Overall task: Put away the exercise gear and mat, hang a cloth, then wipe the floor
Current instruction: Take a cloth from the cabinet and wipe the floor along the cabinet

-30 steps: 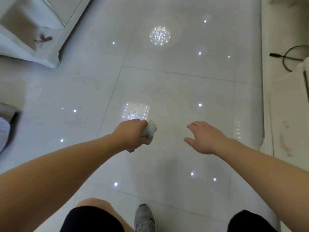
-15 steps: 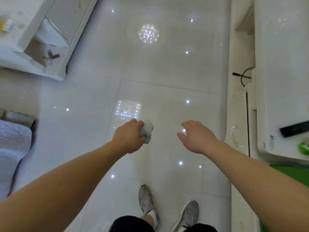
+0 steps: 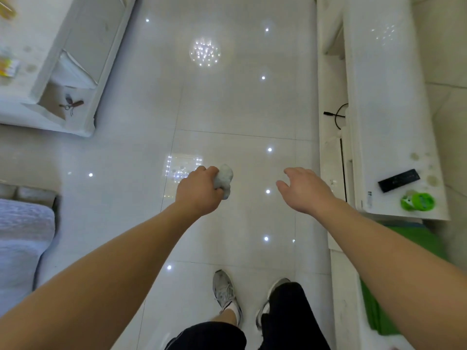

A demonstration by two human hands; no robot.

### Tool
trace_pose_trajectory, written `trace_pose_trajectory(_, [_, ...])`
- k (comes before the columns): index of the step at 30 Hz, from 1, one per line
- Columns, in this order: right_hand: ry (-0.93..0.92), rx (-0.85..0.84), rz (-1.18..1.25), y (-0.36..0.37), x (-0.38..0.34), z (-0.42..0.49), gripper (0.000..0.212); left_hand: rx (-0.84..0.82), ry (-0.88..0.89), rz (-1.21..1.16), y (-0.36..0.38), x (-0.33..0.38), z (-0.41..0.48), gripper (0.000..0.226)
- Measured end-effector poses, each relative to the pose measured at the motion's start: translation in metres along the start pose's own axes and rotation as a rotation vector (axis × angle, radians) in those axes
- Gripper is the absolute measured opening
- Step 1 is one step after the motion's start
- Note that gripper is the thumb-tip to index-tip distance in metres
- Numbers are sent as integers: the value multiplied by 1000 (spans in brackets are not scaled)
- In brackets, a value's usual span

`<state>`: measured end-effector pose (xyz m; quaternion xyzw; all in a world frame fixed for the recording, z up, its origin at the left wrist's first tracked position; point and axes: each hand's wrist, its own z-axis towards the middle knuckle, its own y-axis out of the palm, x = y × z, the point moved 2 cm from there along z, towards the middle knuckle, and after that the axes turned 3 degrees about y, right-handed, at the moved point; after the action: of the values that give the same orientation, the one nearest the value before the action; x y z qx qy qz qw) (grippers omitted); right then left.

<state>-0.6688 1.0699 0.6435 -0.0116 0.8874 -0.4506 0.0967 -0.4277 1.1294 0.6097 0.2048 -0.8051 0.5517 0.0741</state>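
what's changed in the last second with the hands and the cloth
The view pulled back: both shoes and the cabinet top with a black remote came into sight. Nothing was taken or let go. The left hand still grips the wadded cloth; the right hand stays open and empty.

A home living room: glossy white tiled floor [image 3: 227, 109], white low table [image 3: 38, 26] upper left, white cabinet [image 3: 386, 109] bearing a black remote control [image 3: 398, 180] at right.

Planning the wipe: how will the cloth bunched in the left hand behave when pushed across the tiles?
The cloth looks soft and floppy, crumpled into a wad in the left hand, so it likely flattens under pressure. It seems light, gripped one-handed. On the glossy floor it should slide easily.
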Motion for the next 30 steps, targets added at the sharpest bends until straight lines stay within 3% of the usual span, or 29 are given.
trace_pose_trajectory(9, [9, 28, 60, -59, 11, 13, 51, 31, 49, -5, -53, 49, 40, 23])
trace_pose_trajectory(19, [-7, 28, 82, -140, 34, 61, 48, 40, -25, -112, -105, 114, 113, 21])
trace_pose_trajectory(30, [27, 139, 71, -228, 23, 132, 47, 74, 91, -80, -172, 128, 218, 21])
